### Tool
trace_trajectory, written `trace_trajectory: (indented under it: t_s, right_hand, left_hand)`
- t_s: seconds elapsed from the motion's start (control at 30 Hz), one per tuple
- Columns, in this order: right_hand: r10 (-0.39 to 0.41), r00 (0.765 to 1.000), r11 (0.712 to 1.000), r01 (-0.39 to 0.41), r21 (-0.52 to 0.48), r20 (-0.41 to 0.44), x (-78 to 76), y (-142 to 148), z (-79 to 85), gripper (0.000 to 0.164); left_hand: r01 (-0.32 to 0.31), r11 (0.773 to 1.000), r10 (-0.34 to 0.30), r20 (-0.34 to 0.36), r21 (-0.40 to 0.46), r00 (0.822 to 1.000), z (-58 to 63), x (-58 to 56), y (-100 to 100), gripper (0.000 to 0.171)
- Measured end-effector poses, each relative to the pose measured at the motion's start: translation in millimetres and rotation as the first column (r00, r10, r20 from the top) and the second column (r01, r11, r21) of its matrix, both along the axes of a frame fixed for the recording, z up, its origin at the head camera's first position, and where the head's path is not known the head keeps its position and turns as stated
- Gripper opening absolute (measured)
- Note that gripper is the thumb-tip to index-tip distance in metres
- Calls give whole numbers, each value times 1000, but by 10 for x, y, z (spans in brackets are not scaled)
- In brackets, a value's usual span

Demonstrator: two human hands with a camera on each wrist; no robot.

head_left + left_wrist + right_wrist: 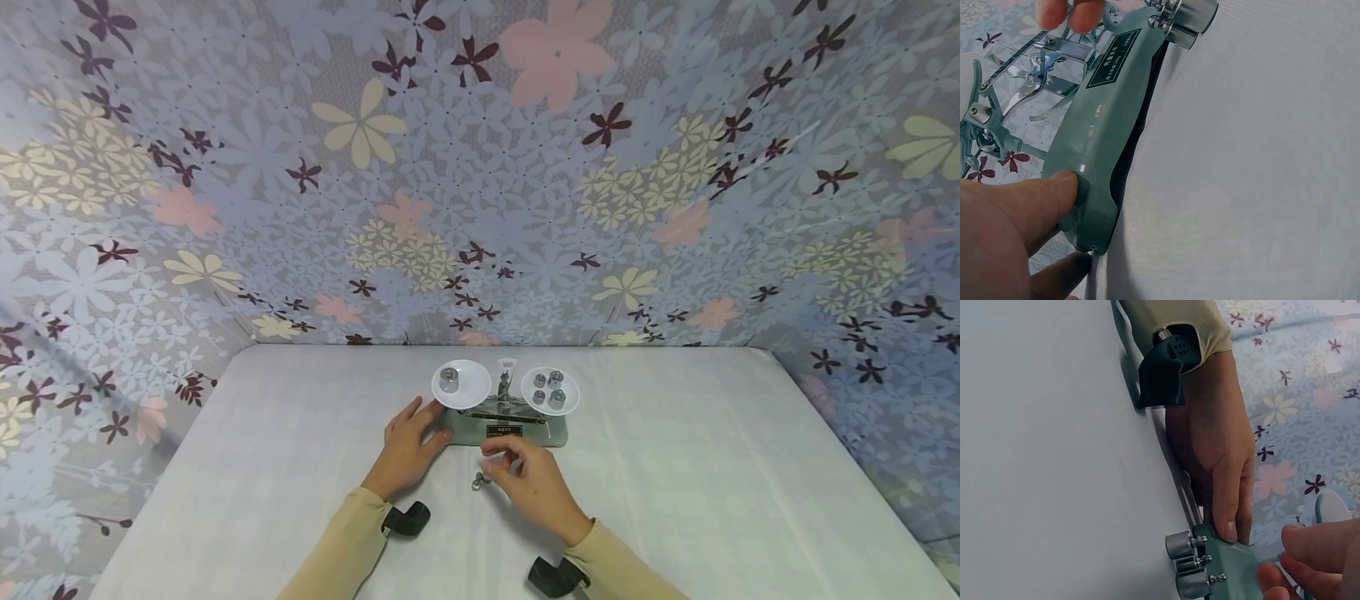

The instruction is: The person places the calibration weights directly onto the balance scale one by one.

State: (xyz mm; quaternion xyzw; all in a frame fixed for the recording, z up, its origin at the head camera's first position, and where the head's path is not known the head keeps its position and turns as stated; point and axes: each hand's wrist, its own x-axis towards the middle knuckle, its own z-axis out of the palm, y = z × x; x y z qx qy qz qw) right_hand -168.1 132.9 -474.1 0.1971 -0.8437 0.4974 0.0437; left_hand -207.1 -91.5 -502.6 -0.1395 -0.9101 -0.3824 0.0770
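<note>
A green balance scale (555,435) with two white pans stands near the back of the table. My left hand (406,447) holds the left end of its base. In the left wrist view the thumb (1060,189) lies on the green base (1094,150), with another finger at its end. Metal weights (1192,583) stand on the table before the scale. Just over them is my right hand (536,485), thumb and fingers bent with a gap between, apart from the weights. Nothing shows in its grasp. One larger weight (449,381) sits on the left pan (472,385).
On the right pan (572,393) stand several weights (556,380). White cloth covers the table (697,467). Floral fabric (480,183) rises behind and at both sides. Each wrist carries a black camera mount (556,577).
</note>
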Motion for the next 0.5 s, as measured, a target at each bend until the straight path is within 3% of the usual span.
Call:
trace_trajectory:
  t_s: [0.5]
  right_hand:
    - [0,998,999,-3,39,70,-40,6,-75,17]
  left_hand:
    - [-3,1000,3,-3,-2,1000,-17,-10,-3,50]
